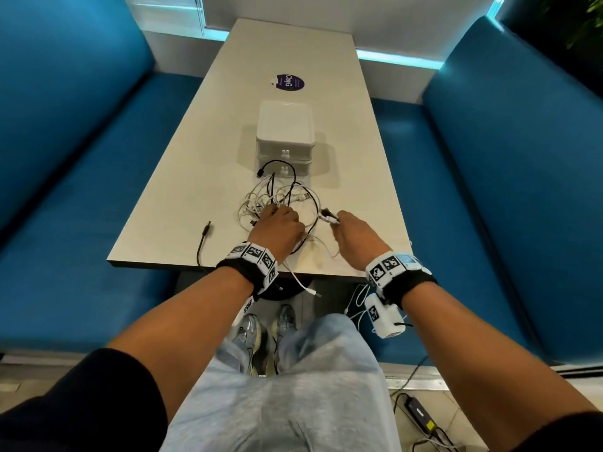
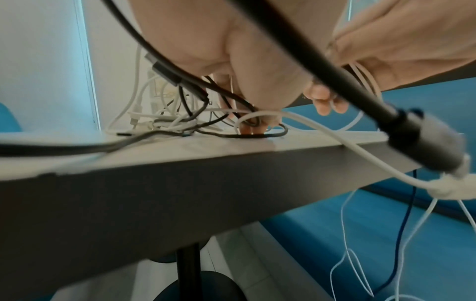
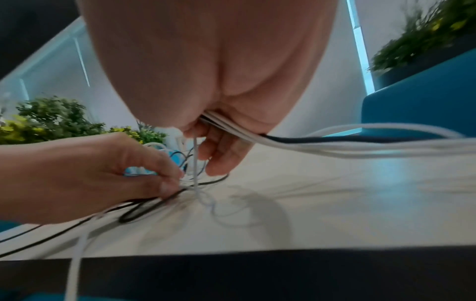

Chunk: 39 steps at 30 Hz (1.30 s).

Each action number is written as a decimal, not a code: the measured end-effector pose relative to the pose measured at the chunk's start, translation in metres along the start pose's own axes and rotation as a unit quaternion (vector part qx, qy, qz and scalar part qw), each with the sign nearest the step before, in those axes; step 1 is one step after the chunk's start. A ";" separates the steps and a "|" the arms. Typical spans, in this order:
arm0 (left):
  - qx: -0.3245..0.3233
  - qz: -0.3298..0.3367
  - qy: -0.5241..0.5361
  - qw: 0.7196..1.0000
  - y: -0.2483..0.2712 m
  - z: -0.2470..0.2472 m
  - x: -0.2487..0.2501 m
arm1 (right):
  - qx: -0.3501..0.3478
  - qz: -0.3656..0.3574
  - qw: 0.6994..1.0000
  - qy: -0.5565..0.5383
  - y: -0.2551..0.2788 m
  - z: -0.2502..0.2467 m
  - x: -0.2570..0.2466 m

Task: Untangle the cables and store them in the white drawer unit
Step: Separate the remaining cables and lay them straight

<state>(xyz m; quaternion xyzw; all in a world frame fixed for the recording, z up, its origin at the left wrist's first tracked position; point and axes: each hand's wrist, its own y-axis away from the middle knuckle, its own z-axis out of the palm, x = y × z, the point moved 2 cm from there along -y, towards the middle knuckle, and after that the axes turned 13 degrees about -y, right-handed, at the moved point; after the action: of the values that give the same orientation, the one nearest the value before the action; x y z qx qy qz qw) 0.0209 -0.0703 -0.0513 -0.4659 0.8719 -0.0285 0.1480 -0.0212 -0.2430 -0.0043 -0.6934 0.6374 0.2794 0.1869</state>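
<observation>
White and black cables (image 1: 277, 197) lay in one tangled heap on the pale table (image 1: 182, 177), just in front of the white drawer unit (image 1: 285, 135), whose two drawers were both shut. I had my left hand (image 1: 277, 228) down on the near side of the heap, fingers curled into the strands; the left wrist view showed the fingertips (image 2: 251, 128) touching the tabletop with a black loop around them. My right hand (image 1: 354, 231) was just beside it, pinching white cable plugs (image 1: 329, 217) between thumb and fingers, with several white strands and a dark one running out of the palm (image 3: 296, 140). One black cable end (image 1: 206, 230) lay apart to the left, its lead hanging over the table's near edge. A purple round sticker (image 1: 288, 82) sat beyond the drawers.
</observation>
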 end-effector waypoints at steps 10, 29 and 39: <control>0.007 -0.014 0.003 1.000 0.006 -0.002 0.002 | -0.057 -0.004 0.988 -0.143 0.003 0.028 -0.015; 0.065 0.019 -0.028 0.997 0.017 0.016 -0.023 | -0.041 -0.008 0.967 0.252 0.008 -0.004 0.020; 0.083 -0.006 -0.037 0.996 0.016 0.006 -0.014 | 0.084 0.092 0.986 0.108 -0.001 -0.009 0.020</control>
<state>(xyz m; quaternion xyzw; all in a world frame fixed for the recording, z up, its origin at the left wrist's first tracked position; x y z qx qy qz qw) 0.0166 -0.0492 -0.0570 -0.4583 0.8573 -0.0846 0.2187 -0.0180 -0.2637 -0.0099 -0.6401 0.7358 0.1644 0.1477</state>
